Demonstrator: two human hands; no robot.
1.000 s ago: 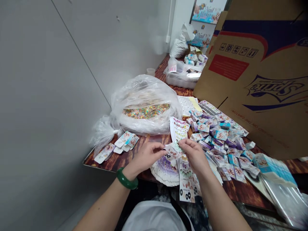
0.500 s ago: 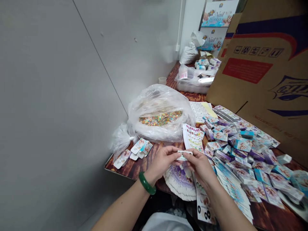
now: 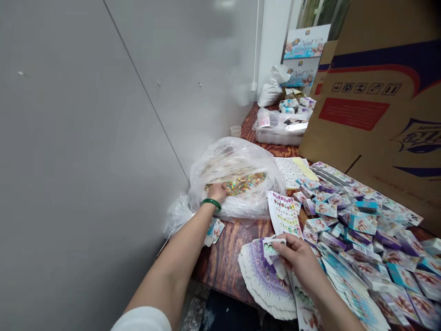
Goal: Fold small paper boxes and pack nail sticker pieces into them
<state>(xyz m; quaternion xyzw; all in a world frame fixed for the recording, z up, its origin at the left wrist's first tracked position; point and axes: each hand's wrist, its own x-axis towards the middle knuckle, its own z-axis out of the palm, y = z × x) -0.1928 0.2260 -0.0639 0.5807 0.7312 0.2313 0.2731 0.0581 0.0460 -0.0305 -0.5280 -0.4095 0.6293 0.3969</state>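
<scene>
My left hand (image 3: 217,191), with a green bangle (image 3: 211,205) at its wrist, reaches into the opening of a clear plastic bag (image 3: 237,154). Inside the bag are many tiny shiny multicoloured pieces (image 3: 248,183), and my fingers are partly hidden among them. Between the thumb and fingers of my right hand (image 3: 299,255) is a small white sticker sheet (image 3: 268,248) with green ovals. That sheet is above a fanned stack of purple-and-white flat cartons (image 3: 253,280). A printed sheet (image 3: 285,214) of coloured designs lies just beyond my right hand.
Several small nail-sticker boxes (image 3: 361,224) are heaped on the right, beside fanned blue cartons (image 3: 347,280). A large cardboard box (image 3: 358,142) stands behind them. A plastic tub (image 3: 279,136) sits farther back. The grey wall (image 3: 103,161) borders the table's left side.
My left hand has left the sticker sheet and moved forward and left into the bag. My right hand keeps the sheet, now slightly lower and to the right.
</scene>
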